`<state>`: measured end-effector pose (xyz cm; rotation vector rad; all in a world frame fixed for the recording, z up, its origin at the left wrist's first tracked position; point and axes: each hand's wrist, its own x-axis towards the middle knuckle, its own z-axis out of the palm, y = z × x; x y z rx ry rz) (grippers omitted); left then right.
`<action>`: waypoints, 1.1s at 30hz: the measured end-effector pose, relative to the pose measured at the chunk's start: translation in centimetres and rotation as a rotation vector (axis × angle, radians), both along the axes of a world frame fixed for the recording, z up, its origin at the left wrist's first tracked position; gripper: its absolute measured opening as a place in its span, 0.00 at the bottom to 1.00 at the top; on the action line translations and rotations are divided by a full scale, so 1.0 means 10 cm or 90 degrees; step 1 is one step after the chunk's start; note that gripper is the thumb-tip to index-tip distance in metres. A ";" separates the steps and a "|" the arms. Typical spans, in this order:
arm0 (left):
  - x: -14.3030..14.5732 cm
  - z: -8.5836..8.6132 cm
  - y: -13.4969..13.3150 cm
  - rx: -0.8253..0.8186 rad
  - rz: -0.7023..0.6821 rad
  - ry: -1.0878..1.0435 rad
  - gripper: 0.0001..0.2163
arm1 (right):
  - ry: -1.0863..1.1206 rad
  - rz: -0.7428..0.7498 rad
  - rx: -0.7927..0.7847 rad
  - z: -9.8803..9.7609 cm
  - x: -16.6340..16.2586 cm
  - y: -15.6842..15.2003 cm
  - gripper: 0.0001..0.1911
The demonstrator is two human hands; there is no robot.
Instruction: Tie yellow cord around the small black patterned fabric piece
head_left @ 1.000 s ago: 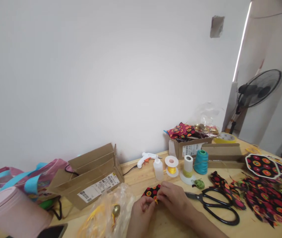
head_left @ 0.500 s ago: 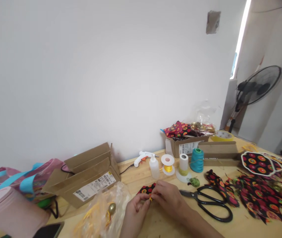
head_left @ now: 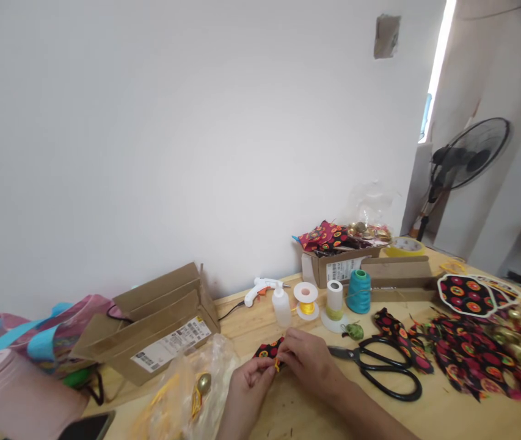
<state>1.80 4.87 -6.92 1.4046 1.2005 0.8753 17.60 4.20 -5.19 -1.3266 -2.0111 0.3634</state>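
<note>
My left hand (head_left: 251, 386) is closed in a pinch, thumb and forefinger at a short yellow cord (head_left: 277, 365). Just right of it, my right hand (head_left: 309, 362) has its fingertips pressed together on a small dark patterned fabric piece (head_left: 267, 351), where the cord meets it. The fabric pokes out beyond the fingers and is partly hidden by them. Black-handled scissors (head_left: 391, 371) lie right of my right hand, blades towards it. Left of my left hand, a clear plastic bag (head_left: 217, 366) carries yellow cords and a gold bell (head_left: 204, 383).
Behind the hands stand a white bottle (head_left: 281, 307), a glue gun (head_left: 260, 290), a yellow cord spool (head_left: 306, 300) and a teal thread cone (head_left: 358, 292). Patterned fabric pieces (head_left: 475, 360) spread on the right. An opened cardboard box (head_left: 168, 333) and a pink canister (head_left: 26, 388) are left.
The camera view has turned slightly, so everything sits a little further left. Both hands stay together at the fabric piece, with the fingers shifted only slightly around the yellow cord.
</note>
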 end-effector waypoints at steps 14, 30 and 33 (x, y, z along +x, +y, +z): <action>-0.02 -0.02 0.00 -0.021 -0.005 0.019 0.19 | 0.032 0.031 -0.006 -0.05 0.01 0.00 0.05; -0.01 -0.01 0.00 -0.003 -0.006 0.053 0.14 | 0.028 0.060 0.014 -0.01 0.01 -0.03 0.07; -0.01 -0.01 0.00 0.003 -0.013 0.051 0.13 | 0.037 0.025 0.010 -0.02 -0.01 -0.03 0.08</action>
